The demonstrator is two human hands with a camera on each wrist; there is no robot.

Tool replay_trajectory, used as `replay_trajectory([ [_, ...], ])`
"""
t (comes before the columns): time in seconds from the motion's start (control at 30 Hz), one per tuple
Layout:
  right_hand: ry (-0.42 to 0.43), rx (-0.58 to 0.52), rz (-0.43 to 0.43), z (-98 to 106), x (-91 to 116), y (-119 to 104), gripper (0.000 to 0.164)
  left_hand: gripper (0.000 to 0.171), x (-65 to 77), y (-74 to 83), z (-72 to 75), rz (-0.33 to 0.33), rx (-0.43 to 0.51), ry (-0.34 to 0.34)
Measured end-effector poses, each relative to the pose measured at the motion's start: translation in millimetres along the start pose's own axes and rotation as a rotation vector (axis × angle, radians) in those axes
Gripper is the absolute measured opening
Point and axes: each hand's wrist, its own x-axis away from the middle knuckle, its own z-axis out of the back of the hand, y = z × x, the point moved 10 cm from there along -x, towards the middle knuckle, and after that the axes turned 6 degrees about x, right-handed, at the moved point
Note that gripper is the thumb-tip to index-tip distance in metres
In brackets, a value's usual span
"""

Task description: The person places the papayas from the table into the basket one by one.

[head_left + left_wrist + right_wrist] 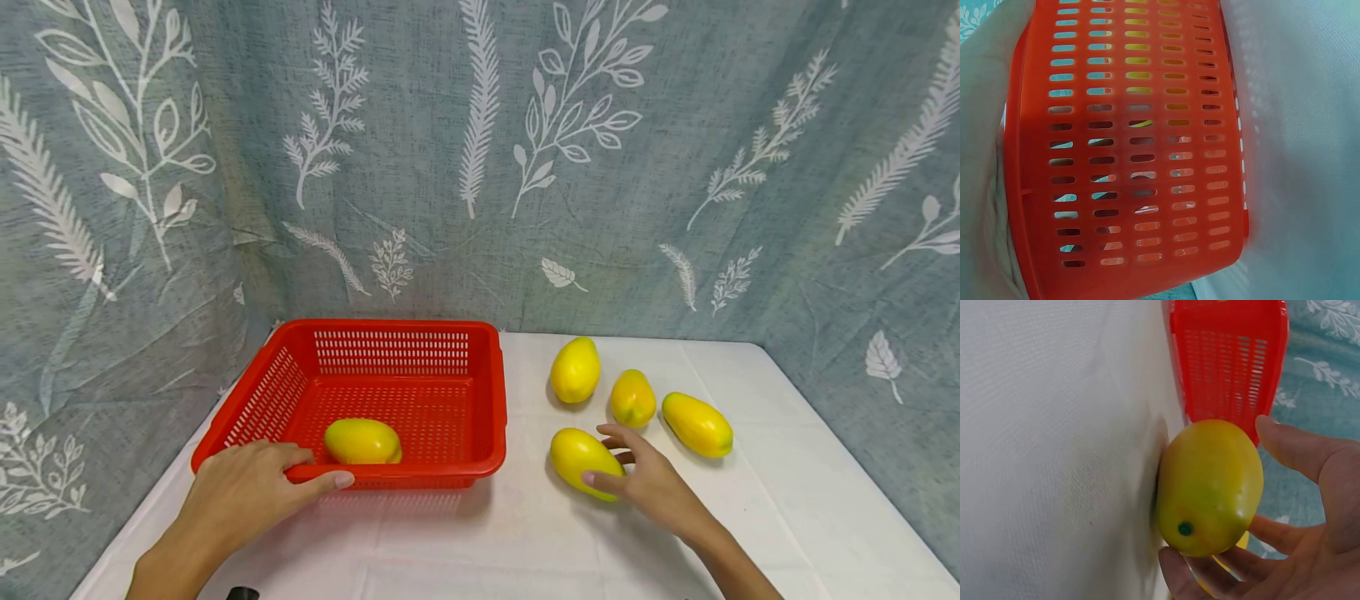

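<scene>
A red plastic basket (487, 400) stands left of centre, with one yellow mango (363, 441) inside near its front wall. My left hand (251, 492) grips the front rim, thumb outside along it; the left wrist view looks onto the slotted wall (1129, 150). On the white cloth to the right lies another mango (1210, 487), a small green stem spot on its end facing the wrist camera. My right hand (645, 483) is spread around its right end. In the right wrist view, the fingertips are right at the fruit's edge and the thumb stands slightly off its outline.
Three more yellow fruits lie behind and right of the right hand: a rounded one (575, 370), a smaller one (633, 398) and a long green-tipped one (697, 425). A blue-green leaf-patterned curtain (420, 167) encloses the back and sides of the table (450, 550).
</scene>
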Motion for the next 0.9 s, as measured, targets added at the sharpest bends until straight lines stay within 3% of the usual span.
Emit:
replay_trajectory([
  [0.63,0.032,0.046,0.076,-9.5,-6.4,-10.3,0.083,0.082,1.3,3.6,5.0,-0.011,0.006,0.027],
  [0.9,0.027,0.053,0.061,-12.9,-8.3,-8.5,0.087,0.08,1.5,2.9,5.3,-0.008,0.002,0.022],
])
